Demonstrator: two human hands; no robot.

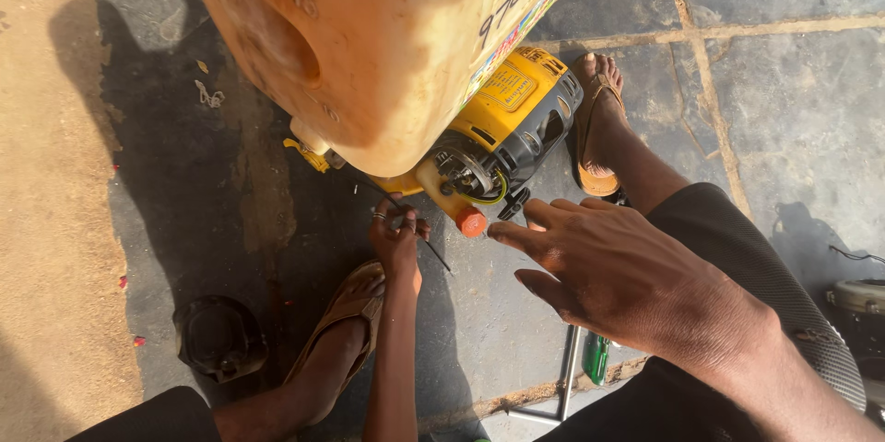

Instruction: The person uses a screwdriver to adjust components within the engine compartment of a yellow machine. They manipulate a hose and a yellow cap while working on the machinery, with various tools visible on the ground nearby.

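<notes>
A big orange jerrycan (369, 36) tilted over a yellow engine (516, 124) on the stone floor (793, 101). The right hand (613, 276) hovered flat, fingers spread, holding nothing. The left hand (396, 235) pinched a thin wire (435, 256) just beside the engine's orange cap (471, 221).

Head view: both hands at a small yellow engine unit on a stone floor, big jerrycan tipped over it.

Orange-yellow jerrycan (369, 36) fills top centre, leaning over the yellow-and-black engine (516, 119). Orange cap (471, 221) sits at the engine's lower edge. Left hand (398, 239), ring on a finger, pinches a thin dark wire (433, 256) just below the engine. Right hand (618, 276) open, fingers spread, near the cap, not touching. Sandalled feet either side. Black cap (219, 336) lower left; metal wrench (564, 382) and green-handled screwdriver (596, 357) on the floor (793, 110).
</notes>
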